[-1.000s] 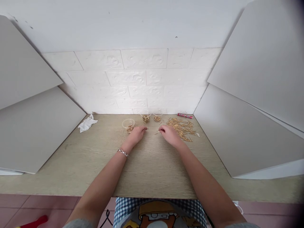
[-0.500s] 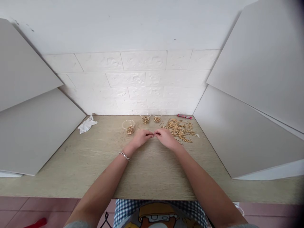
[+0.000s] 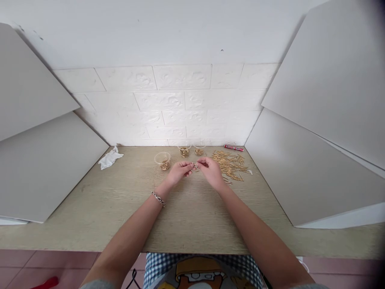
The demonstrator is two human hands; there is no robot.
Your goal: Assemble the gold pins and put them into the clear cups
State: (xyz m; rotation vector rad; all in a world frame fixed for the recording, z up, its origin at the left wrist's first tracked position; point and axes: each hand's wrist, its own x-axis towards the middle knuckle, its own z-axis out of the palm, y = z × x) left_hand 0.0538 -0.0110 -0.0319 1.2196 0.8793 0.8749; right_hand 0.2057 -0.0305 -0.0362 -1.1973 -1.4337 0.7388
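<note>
Over the middle of the table, my left hand (image 3: 179,172) is closed in a pinch, its fingertips almost meeting those of my right hand (image 3: 211,172). What the left fingers grip is too small to make out. Thumb and forefinger of my right hand are pinched too, on something tiny I cannot name. A short gold-coloured piece (image 3: 197,171) shows just below the gap between the hands. Beside my right hand lies a spread pile of thin gold-coloured rods (image 3: 230,162). Left of my left hand stands a clear plastic cup (image 3: 163,156) with small gold-coloured parts inside.
Two more clear cups, a middle one (image 3: 184,145) and a right one (image 3: 199,144), hold gold parts near the wall. A red marker (image 3: 234,148) lies at the back right, a white cloth (image 3: 110,158) at the back left. Grey panels (image 3: 48,168) flank the table (image 3: 192,224).
Both hands have risen slightly and turned, with the fingertips a little farther apart. The short gold-coloured piece below them is now visible. The cups and cloth have stayed put.
</note>
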